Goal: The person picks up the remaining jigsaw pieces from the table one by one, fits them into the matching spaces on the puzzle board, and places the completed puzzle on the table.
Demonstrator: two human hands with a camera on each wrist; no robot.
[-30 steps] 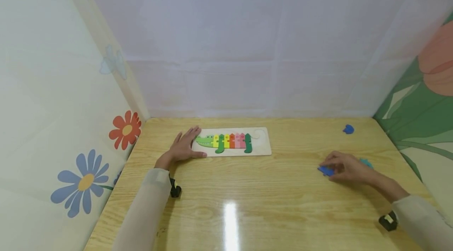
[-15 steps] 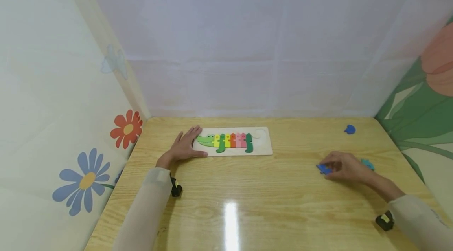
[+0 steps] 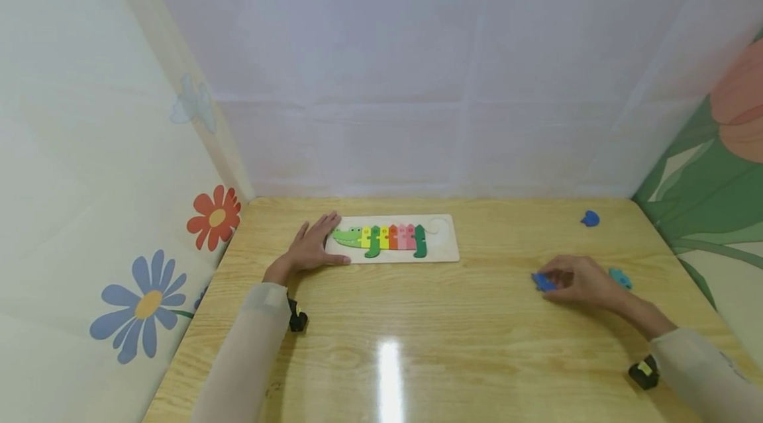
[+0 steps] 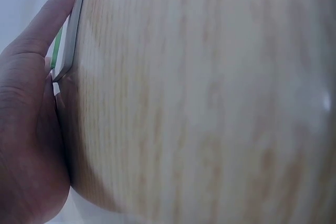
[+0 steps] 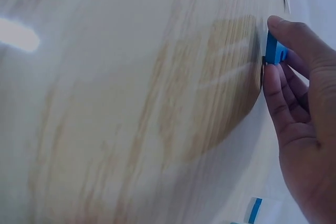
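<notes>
Centre-left, the left hand (image 3: 306,251) touched a crocodile puzzle board (image 3: 446,247), fingers spread; lower right, the right hand (image 3: 577,281) pinched a blue puzzle piece (image 3: 542,282).

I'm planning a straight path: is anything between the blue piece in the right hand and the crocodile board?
Nothing visible stands between the blue piece, pinched in the right hand, and the crocodile board; only tabletop shows there.

Near the far edge of the worktop (image 3: 465,330), your left hand (image 3: 306,249) touches the crocodile board (image 3: 444,247); toward the right edge, your right hand (image 3: 579,282) pinches a blue piece (image 3: 542,282); a rounded piece (image 3: 590,218) lies by the far right corner.
</notes>
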